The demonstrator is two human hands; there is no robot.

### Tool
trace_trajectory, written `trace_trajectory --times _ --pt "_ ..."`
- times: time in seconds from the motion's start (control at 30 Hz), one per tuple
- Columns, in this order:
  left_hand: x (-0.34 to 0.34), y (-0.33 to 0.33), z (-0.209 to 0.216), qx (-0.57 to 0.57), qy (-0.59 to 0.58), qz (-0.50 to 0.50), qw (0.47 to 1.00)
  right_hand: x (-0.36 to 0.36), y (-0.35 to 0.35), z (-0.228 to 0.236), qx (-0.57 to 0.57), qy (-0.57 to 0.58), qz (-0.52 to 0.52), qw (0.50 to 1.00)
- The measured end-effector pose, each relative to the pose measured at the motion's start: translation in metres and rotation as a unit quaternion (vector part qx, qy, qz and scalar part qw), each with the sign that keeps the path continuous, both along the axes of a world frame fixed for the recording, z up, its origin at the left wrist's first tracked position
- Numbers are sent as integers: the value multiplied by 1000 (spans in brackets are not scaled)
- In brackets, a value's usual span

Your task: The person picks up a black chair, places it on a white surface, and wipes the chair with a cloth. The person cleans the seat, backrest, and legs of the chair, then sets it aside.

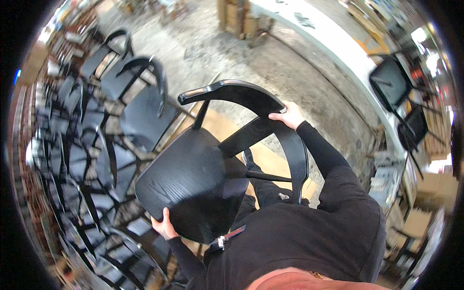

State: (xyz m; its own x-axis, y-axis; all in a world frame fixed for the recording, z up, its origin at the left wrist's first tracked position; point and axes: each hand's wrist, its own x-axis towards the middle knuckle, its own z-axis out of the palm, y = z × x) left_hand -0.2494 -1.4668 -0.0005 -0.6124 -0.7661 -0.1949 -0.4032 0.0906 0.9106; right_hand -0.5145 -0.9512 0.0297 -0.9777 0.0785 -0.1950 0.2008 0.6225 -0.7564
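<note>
Stained concrete floor (198,48) spreads around us, dark chairs (147,116) crowding the left side. Just in front of the worker (299,237) I see one black chair (217,162), its seat (169,179) gripped at the edge by the left hand (165,225), its curved backrest (241,94) clasped by the right hand (290,116). I'd keep both grips firm, any turn slow and clear of its neighbours.

Black top (309,237), snug black sleeves (321,145), gold-coloured chain (316,275)

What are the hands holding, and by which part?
A black chair: the left hand grips the front edge of its seat, the right hand the backrest near its middle.
</note>
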Motion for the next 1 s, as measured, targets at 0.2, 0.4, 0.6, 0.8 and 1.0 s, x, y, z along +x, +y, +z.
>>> trace_trajectory --times 0.2,0.4,0.6,0.8,1.0 --pt "-45 43 48 27 63 -74 995 17 86 68 25 23 -77 996" --pt "-124 135 84 62 126 -170 975 32 204 109 40 68 -165 983" --pt "-225 250 143 87 162 -218 958 -13 333 130 16 111 -209 971" --pt "-320 348 231 -5 221 -267 938 -104 427 158 -111 252 -207 939" --pt "-394 422 280 -3 268 -268 925 -198 504 210 -133 241 -226 934"
